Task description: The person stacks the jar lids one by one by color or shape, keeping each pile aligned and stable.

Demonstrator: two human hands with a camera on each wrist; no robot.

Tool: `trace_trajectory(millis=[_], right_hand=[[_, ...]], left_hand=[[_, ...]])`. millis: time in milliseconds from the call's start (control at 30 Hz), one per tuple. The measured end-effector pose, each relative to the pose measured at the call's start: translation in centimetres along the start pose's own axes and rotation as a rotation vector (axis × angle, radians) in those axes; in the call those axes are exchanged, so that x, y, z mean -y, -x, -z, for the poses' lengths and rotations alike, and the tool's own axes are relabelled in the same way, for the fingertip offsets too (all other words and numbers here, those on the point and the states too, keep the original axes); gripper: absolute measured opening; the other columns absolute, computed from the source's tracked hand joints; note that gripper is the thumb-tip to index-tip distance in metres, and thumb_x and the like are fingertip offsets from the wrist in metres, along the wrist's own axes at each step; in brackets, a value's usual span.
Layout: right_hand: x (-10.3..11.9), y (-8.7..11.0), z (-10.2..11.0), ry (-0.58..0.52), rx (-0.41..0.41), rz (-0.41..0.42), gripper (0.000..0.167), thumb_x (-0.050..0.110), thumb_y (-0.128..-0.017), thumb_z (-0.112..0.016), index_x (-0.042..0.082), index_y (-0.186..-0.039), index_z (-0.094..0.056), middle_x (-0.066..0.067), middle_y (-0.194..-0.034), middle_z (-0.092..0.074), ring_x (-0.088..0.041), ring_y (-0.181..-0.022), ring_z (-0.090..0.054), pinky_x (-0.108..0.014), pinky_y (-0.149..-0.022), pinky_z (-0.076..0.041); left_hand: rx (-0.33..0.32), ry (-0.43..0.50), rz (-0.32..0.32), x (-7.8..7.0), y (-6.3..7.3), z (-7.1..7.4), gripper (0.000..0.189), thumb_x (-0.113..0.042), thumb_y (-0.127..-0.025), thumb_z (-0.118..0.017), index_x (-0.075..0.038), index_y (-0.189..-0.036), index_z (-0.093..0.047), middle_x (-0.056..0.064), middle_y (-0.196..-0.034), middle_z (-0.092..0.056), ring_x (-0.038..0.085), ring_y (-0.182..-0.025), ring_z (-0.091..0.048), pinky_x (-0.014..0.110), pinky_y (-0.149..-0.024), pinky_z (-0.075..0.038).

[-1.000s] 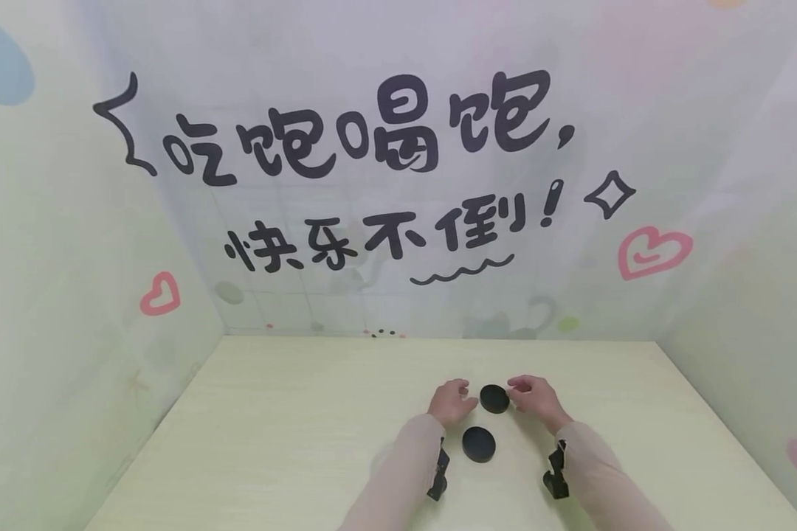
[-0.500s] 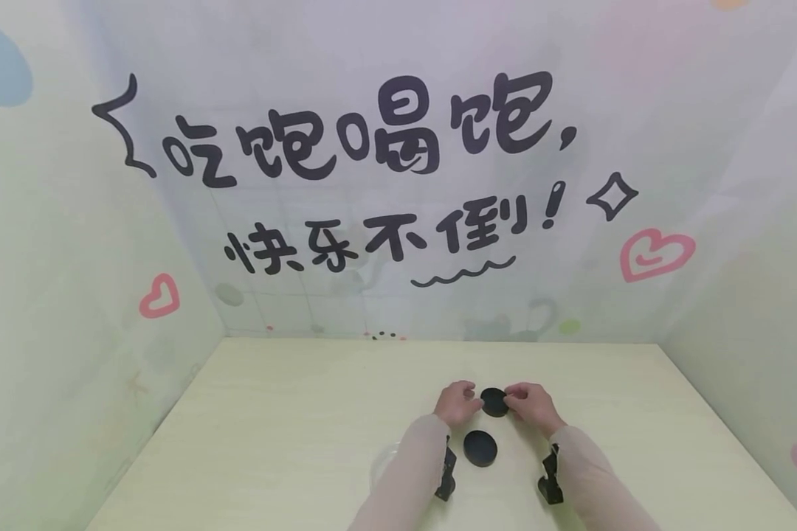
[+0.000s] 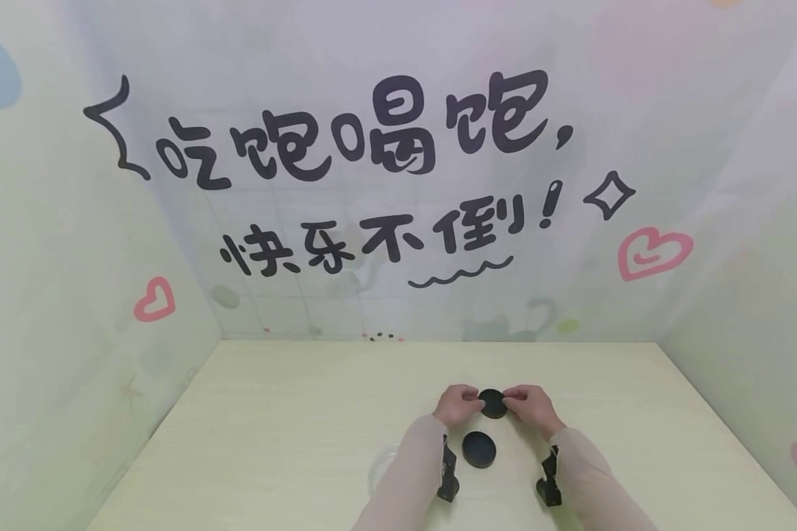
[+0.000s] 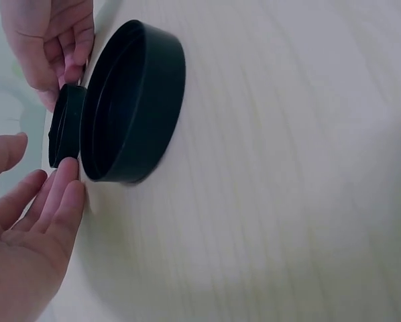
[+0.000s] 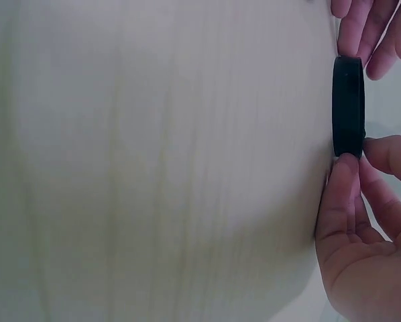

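Two shallow black round lids with raised rims lie on the table, hollow side up. At the farther lid [image 3: 493,403], both hands meet from opposite sides. My left hand [image 3: 460,405] touches its left edge with extended fingers; in the left wrist view the thumb of this left hand [image 4: 26,248] stands apart from the lid. My right hand [image 3: 533,407] pinches the right edge. In the right wrist view, the right hand [image 5: 371,235] has its thumb at the rim and fingers at the side wall. The nearer lid [image 3: 480,450] lies between the forearms, untouched.
A clear round object [image 3: 380,464] is partly hidden behind the left sleeve [image 3: 405,472]. Black camera mounts [image 3: 448,472] sit on the wrists. The pale wooden table [image 3: 272,428] ends at printed walls at the back and sides.
The left hand has moved right to the farther lid, and the right hand has closed in on its other edge. The clear object shows more from behind the left sleeve. The nearer lid stays put.
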State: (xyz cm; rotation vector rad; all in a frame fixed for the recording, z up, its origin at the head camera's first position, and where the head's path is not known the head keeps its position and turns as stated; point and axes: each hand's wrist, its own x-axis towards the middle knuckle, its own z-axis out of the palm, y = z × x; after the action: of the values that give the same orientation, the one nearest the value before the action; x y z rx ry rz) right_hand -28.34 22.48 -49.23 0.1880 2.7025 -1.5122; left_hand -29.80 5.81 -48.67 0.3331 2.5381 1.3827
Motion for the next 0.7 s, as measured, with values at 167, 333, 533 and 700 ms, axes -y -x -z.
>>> trace_trajectory(millis=[167, 333, 533, 700], right_hand=[[-0.01, 0.06, -0.01, -0.005, 0.004, 0.001, 0.022, 0.003, -0.082, -0.057, -0.011, -0.098, -0.059, -0.014, -0.082, -0.062, -0.014, -0.066, -0.055, -0.027, -0.059, -0.048], [0.1, 0.21, 0.02, -0.003, 0.003, -0.001, 0.021, 0.002, -0.081, -0.057, -0.01, -0.097, -0.06, -0.013, -0.082, -0.062, -0.014, -0.065, -0.055, -0.027, -0.058, -0.047], [0.39, 0.29, -0.01, -0.029, 0.021, 0.003, 0.02, -0.001, -0.081, -0.055, -0.012, -0.097, -0.059, -0.019, -0.087, -0.061, -0.018, -0.072, -0.058, -0.03, -0.062, -0.05], [0.48, 0.36, -0.19, -0.03, 0.023, -0.004, 0.017, -0.002, -0.08, -0.056, -0.011, -0.094, -0.06, -0.015, -0.083, -0.062, -0.016, -0.067, -0.056, -0.028, -0.058, -0.049]], left_hand=[[0.0, 0.02, 0.0, 0.12, 0.09, -0.01, 0.029, -0.017, -0.083, -0.06, 0.001, -0.106, -0.06, 0.008, -0.094, -0.063, 0.022, -0.089, -0.058, 0.029, -0.076, -0.046], [0.01, 0.073, 0.006, 0.02, 0.42, 0.03, 0.028, -0.013, -0.082, -0.061, 0.002, -0.105, -0.06, 0.008, -0.092, -0.062, 0.02, -0.085, -0.059, 0.027, -0.071, -0.048], [0.006, 0.135, 0.011, 0.01, 0.54, -0.01, 0.027, -0.007, -0.08, -0.062, 0.003, -0.105, -0.059, 0.006, -0.087, -0.061, 0.015, -0.078, -0.059, 0.023, -0.064, -0.049], [-0.018, 0.088, 0.006, -0.13, 0.6, 0.23, 0.025, -0.007, -0.079, -0.063, 0.001, -0.102, -0.062, 0.004, -0.085, -0.062, 0.015, -0.079, -0.058, 0.025, -0.069, -0.047]])
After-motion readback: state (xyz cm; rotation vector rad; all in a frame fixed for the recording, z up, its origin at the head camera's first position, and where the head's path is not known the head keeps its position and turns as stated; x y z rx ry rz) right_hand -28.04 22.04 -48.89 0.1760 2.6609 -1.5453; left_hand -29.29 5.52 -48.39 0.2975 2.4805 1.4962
